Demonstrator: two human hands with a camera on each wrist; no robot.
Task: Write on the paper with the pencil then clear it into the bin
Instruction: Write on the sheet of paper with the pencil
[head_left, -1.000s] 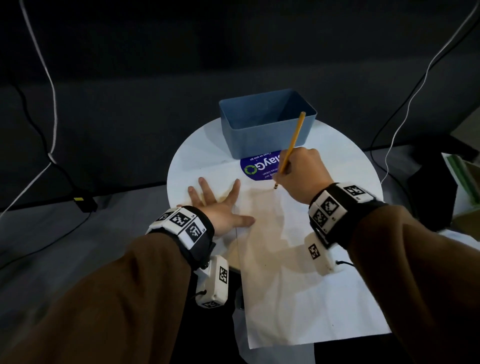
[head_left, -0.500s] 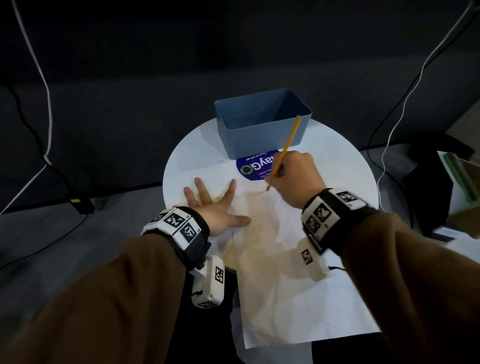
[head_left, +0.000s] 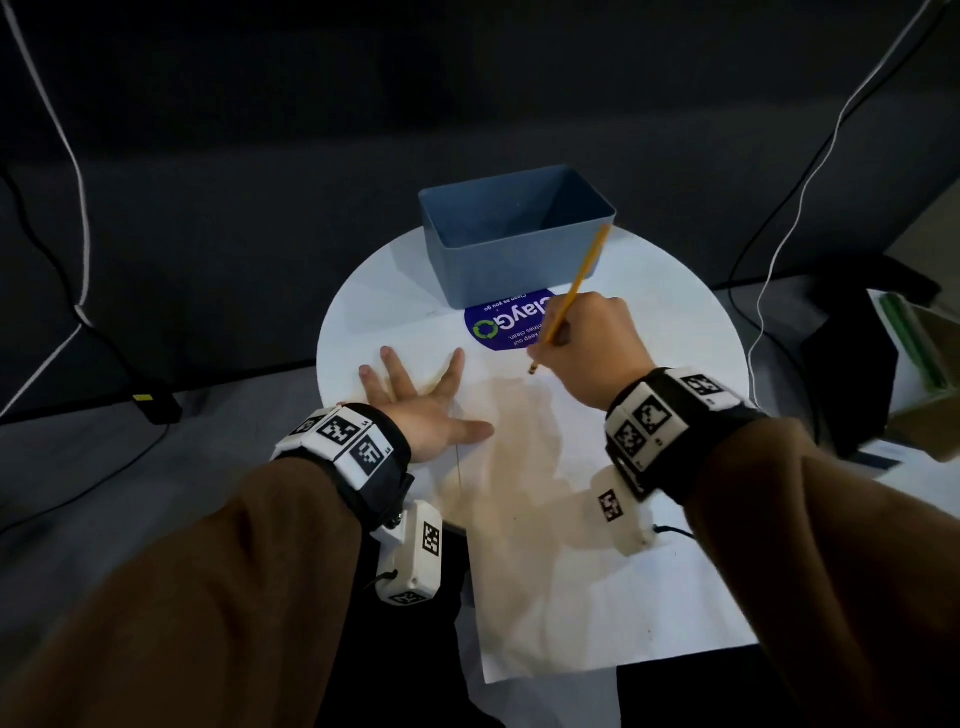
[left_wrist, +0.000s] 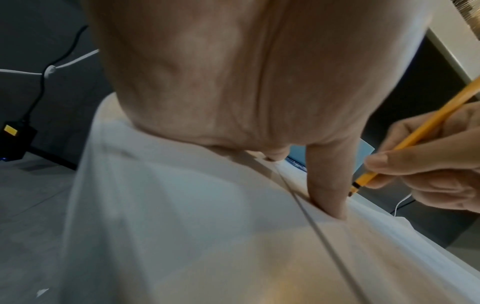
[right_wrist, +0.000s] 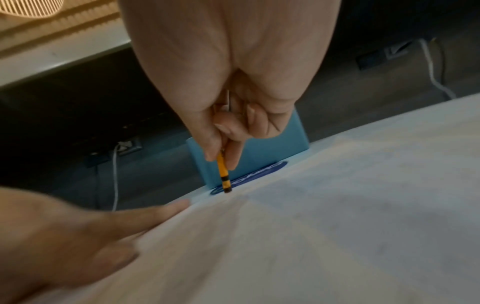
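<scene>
A round white table (head_left: 675, 322) stands against a dark wall, and a sheet of white paper (head_left: 571, 613) lies across it, its near end hanging past the table's front edge. At the back of the table sits an open blue bin (head_left: 514, 260), and just in front of it a round purple sticker (head_left: 506, 325) shows on the tabletop, partly covered by the far edge of the paper. The person's left hand (head_left: 421, 405) lies flat on the left part of the sheet, fingers straight and spread wide apart, the thumb pointing toward the other hand. The right hand (head_left: 592, 348) is curled tight around a yellow pencil (head_left: 574, 291), pinching it low on the shaft between thumb and fingers. The pencil leans away toward the bin, its tip down at the top of the paper, close to the sticker; whether the tip actually touches the sheet I cannot tell.
</scene>
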